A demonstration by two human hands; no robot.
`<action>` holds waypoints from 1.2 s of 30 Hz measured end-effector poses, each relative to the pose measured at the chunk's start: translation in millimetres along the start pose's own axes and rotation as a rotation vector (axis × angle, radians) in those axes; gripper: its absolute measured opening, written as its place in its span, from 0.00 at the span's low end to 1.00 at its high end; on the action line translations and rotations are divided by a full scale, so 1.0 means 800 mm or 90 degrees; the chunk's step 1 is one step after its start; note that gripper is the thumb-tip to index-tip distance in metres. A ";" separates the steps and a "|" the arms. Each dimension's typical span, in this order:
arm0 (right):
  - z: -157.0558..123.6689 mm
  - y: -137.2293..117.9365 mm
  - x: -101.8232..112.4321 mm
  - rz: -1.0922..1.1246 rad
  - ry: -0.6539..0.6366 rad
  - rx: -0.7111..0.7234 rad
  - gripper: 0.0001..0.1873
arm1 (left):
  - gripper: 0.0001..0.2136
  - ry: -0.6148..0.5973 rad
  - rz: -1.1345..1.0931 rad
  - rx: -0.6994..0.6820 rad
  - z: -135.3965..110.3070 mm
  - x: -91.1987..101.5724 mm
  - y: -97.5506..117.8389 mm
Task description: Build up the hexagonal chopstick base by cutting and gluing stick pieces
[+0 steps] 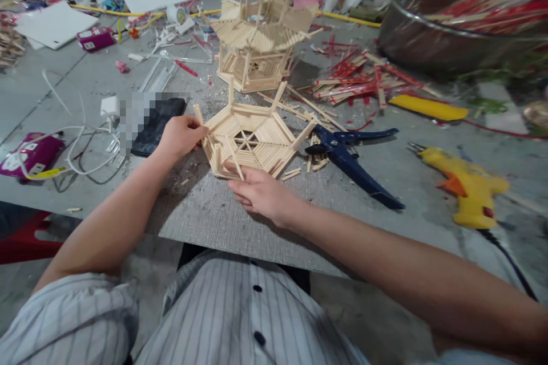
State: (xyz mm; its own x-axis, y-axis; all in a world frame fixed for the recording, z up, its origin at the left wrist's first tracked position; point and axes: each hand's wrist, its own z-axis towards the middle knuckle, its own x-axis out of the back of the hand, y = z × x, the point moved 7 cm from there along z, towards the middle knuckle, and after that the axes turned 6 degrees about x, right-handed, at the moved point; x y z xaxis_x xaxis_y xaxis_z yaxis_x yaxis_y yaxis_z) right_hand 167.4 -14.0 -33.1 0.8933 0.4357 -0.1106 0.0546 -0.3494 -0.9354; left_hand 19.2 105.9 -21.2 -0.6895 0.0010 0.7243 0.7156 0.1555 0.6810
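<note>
A hexagonal frame [274,132] built of thin wooden sticks sits on the table before me, with short posts rising at several corners and a spoked opening in its floor. My left hand [182,136] is closed in a pinch on its left rim. At the front edge, my right hand [263,193] is closed around a short wooden stick [238,165], which leans over the frame's front side; the fingertips are partly hidden. Just right of the frame lie dark blue cutters [349,162] with their handles spread.
Behind stands a tiered stick pagoda [257,37]. A yellow glue gun [464,185] lies at right, below a yellow-handled tool [428,108]. Red-tipped sticks [346,82] are heaped near a metal basin [398,40]. At left are a black phone [158,125] and white cables [79,148].
</note>
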 end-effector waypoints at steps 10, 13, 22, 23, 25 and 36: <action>-0.089 -0.004 0.086 -0.770 0.069 0.039 0.21 | 0.12 0.119 0.228 0.001 -0.011 0.013 0.010; -0.100 0.009 0.123 -0.952 0.163 -0.023 0.21 | 0.14 0.070 0.272 0.023 -0.015 0.008 0.009; -0.099 0.023 0.167 -1.130 0.272 -0.077 0.20 | 0.10 0.031 0.216 0.036 -0.018 0.003 0.012; -0.098 0.022 0.167 -1.130 0.280 -0.067 0.20 | 0.09 0.031 0.203 0.040 -0.017 0.003 0.010; -0.096 0.019 0.166 -1.123 0.295 -0.035 0.20 | 0.09 0.035 0.171 0.045 -0.015 0.002 0.006; -0.183 -0.021 0.252 -0.934 0.696 -0.125 0.21 | 0.15 0.019 0.265 0.017 -0.017 -0.003 0.016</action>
State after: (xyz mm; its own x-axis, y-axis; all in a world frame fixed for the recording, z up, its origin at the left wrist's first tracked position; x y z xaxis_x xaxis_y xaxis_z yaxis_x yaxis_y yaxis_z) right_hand 411.7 -41.7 9.2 -0.0641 -0.1989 0.9779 0.9384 -0.3456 -0.0088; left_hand 31.8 94.7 -12.5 -0.3380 0.0403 0.9403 0.9292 0.1733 0.3265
